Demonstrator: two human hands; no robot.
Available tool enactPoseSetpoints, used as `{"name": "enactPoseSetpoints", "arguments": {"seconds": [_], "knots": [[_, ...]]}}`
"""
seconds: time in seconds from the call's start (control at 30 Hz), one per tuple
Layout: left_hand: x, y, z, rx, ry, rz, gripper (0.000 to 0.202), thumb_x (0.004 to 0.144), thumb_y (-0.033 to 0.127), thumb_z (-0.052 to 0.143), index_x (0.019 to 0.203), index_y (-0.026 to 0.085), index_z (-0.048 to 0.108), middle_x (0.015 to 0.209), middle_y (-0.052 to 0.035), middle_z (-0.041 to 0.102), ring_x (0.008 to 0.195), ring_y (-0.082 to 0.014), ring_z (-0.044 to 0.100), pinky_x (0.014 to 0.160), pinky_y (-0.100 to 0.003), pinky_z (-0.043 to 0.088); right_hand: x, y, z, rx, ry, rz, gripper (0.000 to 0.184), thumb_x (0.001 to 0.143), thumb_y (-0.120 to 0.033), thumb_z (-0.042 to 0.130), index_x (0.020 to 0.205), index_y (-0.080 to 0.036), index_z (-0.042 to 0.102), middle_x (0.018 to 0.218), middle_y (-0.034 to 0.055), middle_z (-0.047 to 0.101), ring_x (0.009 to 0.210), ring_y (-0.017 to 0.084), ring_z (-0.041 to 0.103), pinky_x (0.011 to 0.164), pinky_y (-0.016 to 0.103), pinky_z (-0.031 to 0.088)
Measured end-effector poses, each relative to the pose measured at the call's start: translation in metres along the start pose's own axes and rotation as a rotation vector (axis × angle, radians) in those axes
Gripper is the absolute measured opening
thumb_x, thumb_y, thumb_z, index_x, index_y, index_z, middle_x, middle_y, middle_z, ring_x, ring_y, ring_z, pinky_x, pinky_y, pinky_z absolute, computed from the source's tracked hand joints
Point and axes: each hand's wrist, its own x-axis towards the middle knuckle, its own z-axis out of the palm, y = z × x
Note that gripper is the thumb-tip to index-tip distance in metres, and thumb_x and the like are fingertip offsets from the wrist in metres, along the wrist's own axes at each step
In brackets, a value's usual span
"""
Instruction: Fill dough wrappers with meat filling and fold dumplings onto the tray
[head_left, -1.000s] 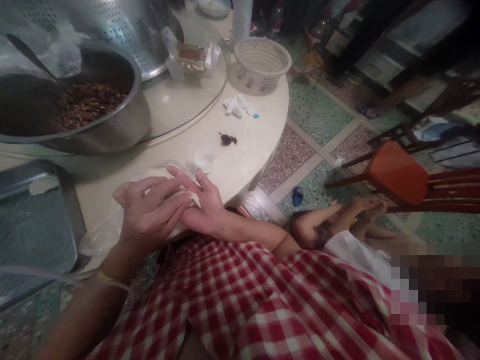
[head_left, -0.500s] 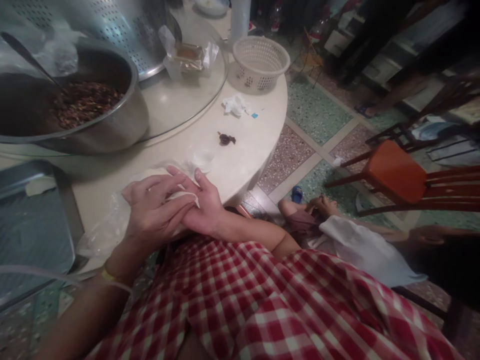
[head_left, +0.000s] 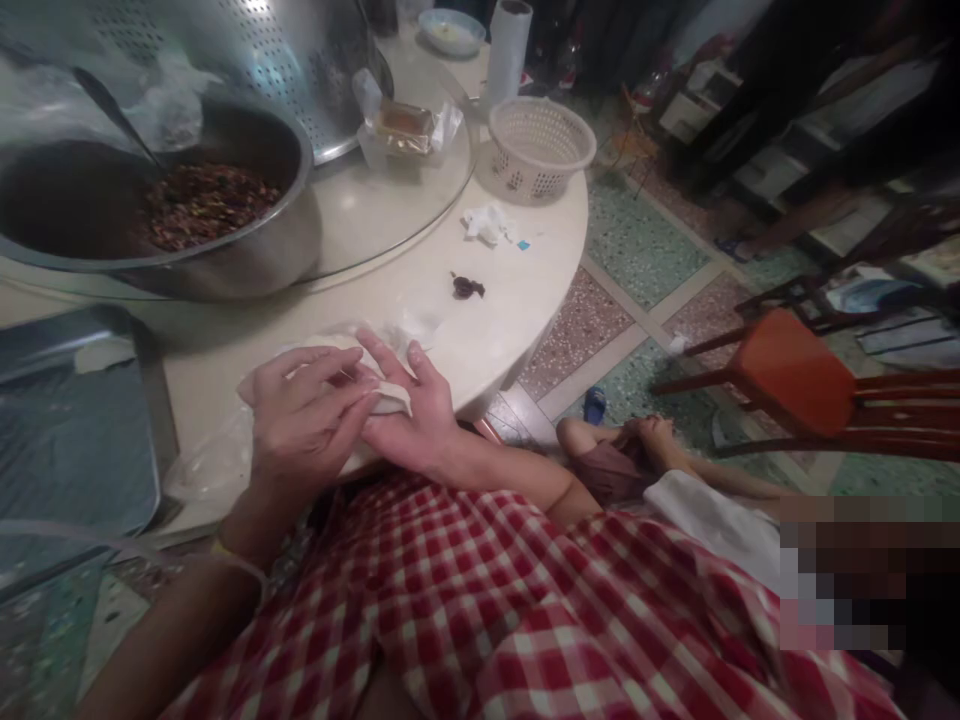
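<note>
My left hand (head_left: 304, 430) and my right hand (head_left: 412, 415) meet at the near edge of the round cream table (head_left: 517, 290). Both pinch a pale round dough wrapper (head_left: 390, 398), part of it hidden under my left fingers. The right hand lies palm up beneath it, and the left fingers curl over it from above. More pale wrappers in clear plastic (head_left: 225, 450) lie on the table under my hands. A big steel bowl (head_left: 247, 250) of dark chopped filling (head_left: 202, 200) stands at the far left with a spoon handle (head_left: 116, 115) in it.
A metal tray (head_left: 75, 440) lies at the left. A perforated steel colander (head_left: 262, 60), a white plastic basket (head_left: 540, 145), a crumpled tissue (head_left: 484, 222) and a dark scrap (head_left: 467, 288) are on the table. A red chair (head_left: 795, 365) stands right. Another person (head_left: 675, 480) is low beside me.
My hands have kept working the wrapper in about the same spot, and the left fingers have curled in closer. The view has tipped down a little. The person beside me has shifted their arms.
</note>
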Motion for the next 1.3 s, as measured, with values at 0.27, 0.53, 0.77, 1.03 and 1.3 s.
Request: {"name": "enactPoseSetpoints", "arguments": {"seconds": [0.27,0.53,0.77,1.03,1.3], "knots": [[-0.005,-0.001,0.004,0.091,0.057,-0.016,0.026,0.09,0.03,0.071,0.116,0.025,0.069,0.13,-0.0083,0.07,0.121,-0.0299,0.06,0.1,-0.052,0.05,-0.005,0.002,0.004,0.095,0.006,-0.084,0.052,0.103,-0.044,0.018,0.123,-0.021,0.061,0.098,0.0058,0.076,0.082,0.017,0.072,0.072,0.035,0.063],[-0.008,0.006,0.008,0.177,0.164,-0.021,0.009,0.087,0.019,0.071,0.093,0.026,0.071,0.12,-0.0054,0.074,0.119,-0.0301,0.062,0.096,-0.051,0.052,-0.002,0.006,0.004,0.021,0.01,-0.101,0.051,0.102,-0.044,0.02,0.124,-0.023,0.061,0.108,0.008,0.074,0.089,0.019,0.072,0.079,0.041,0.064],[-0.009,0.01,0.008,0.194,0.143,-0.047,0.019,0.09,0.024,0.068,0.109,0.026,0.07,0.126,-0.0056,0.072,0.121,-0.0306,0.061,0.1,-0.052,0.051,-0.001,0.007,-0.002,-0.067,-0.007,-0.155,0.05,0.1,-0.049,0.027,0.129,-0.024,0.06,0.118,0.0063,0.073,0.1,0.016,0.071,0.087,0.037,0.061],[-0.014,0.007,0.009,0.19,0.176,-0.102,0.004,0.089,0.019,0.068,0.09,0.023,0.069,0.124,-0.0092,0.072,0.118,-0.0329,0.063,0.098,-0.055,0.051,0.005,0.012,-0.006,-0.065,-0.039,-0.175,0.049,0.101,-0.05,0.028,0.132,-0.024,0.056,0.12,0.0063,0.072,0.112,0.018,0.071,0.102,0.044,0.054],[-0.017,0.008,0.007,0.252,0.196,-0.067,0.015,0.088,0.025,0.072,0.103,0.022,0.069,0.124,-0.0108,0.072,0.122,-0.0327,0.059,0.1,-0.053,0.05,0.005,0.012,-0.006,-0.091,-0.013,-0.2,0.047,0.099,-0.048,0.03,0.134,-0.026,0.052,0.125,0.0054,0.069,0.116,0.019,0.068,0.118,0.048,0.036]]}}
